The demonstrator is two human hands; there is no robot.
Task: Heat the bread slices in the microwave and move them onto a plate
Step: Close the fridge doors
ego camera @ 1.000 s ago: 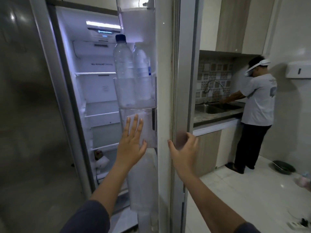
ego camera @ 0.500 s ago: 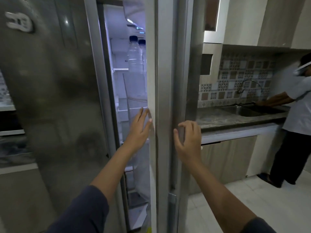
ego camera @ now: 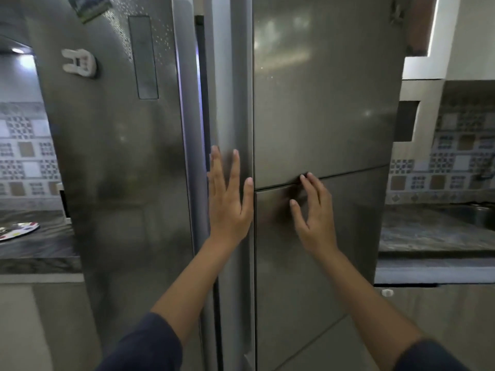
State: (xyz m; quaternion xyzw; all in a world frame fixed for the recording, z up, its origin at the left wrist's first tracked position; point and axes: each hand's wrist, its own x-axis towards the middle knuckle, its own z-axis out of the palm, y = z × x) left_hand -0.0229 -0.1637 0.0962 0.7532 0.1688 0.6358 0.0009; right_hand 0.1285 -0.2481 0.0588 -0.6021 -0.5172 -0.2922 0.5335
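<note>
A steel side-by-side fridge fills the view. Its right door (ego camera: 321, 103) is nearly closed, with a thin lit gap (ego camera: 199, 89) left beside the left door (ego camera: 112, 156). My left hand (ego camera: 229, 199) lies flat, fingers spread, on the right door's vertical handle strip. My right hand (ego camera: 314, 212) rests with spread fingers on the door face at its horizontal seam. Both hands hold nothing. A plate (ego camera: 17, 230) with coloured spots sits on the counter at the far left. No bread and no microwave are in sight.
A dark stone counter (ego camera: 37, 247) runs left of the fridge, and another counter (ego camera: 434, 234) with a sink edge runs right. Patterned tiles back both. A white magnet clip (ego camera: 79, 62) sticks on the left door.
The right fridge door has swung from wide open to almost closed under both hands. The inside shelves and bottles are hidden now, and the other person is out of view.
</note>
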